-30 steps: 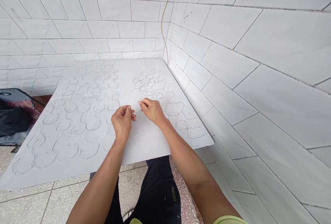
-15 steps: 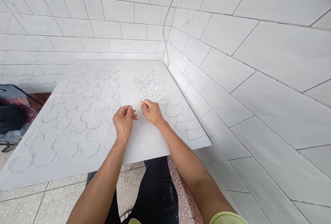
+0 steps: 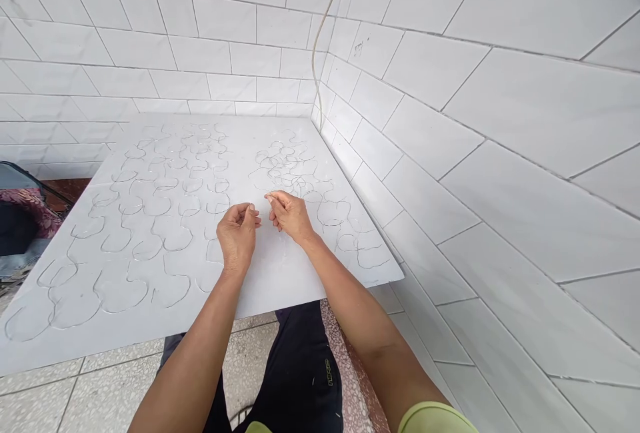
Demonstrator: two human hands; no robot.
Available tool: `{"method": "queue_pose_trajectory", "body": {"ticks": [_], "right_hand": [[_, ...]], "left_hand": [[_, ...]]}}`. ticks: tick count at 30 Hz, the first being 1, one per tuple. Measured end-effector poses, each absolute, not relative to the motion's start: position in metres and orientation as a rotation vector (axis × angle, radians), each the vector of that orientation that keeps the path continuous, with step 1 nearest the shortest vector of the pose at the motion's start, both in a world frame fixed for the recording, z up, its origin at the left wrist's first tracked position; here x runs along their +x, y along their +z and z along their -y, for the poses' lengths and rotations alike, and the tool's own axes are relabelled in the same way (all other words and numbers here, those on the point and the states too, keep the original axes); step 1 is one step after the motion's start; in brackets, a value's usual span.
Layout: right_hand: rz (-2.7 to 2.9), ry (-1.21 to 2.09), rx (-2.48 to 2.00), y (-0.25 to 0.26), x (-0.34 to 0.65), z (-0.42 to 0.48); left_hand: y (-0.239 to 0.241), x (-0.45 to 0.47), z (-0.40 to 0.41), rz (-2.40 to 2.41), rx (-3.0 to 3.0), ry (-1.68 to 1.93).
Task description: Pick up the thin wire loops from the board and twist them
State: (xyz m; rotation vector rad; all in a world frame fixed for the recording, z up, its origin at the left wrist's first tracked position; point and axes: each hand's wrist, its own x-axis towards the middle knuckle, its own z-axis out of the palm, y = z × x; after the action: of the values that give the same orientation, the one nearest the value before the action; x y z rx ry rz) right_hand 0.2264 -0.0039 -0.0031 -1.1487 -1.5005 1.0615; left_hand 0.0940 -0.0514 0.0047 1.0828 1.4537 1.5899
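Note:
A white board (image 3: 280, 273) lies across my lap. Several thin bent wire loops cover it, laid in rows on the left (image 3: 165, 233) and tangled in a pile at the back right (image 3: 290, 166). My left hand (image 3: 236, 236) hovers over the board's middle with its fingers curled and thumb pinched to forefinger. My right hand (image 3: 290, 214) is close beside it, also pinched. Both seem to grip a very thin wire between them, which I can barely make out.
White tiled walls (image 3: 450, 126) close in at the back and right, and a cord (image 3: 325, 26) hangs in the corner. A dark bag with patterned cloth (image 3: 20, 220) sits on the floor to the left. My legs in dark trousers (image 3: 295, 373) are under the board.
The two hands have come slightly closer together over the board. The view has shifted a little; the wires on the board lie as before.

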Motion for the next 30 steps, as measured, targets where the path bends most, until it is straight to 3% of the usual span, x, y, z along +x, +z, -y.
{"method": "queue_pose_trajectory", "body": {"ticks": [14,30], "right_hand": [[1.889,0.979,-1.009,0.000,0.223,0.017],[1.909,0.830,-0.966,-0.008,0.223,0.013]], "left_hand": [[0.002,0.089,0.042,-1.182,0.963,1.737],[-0.003,0.085,0.042,-1.380,1.103,1.690]]}}
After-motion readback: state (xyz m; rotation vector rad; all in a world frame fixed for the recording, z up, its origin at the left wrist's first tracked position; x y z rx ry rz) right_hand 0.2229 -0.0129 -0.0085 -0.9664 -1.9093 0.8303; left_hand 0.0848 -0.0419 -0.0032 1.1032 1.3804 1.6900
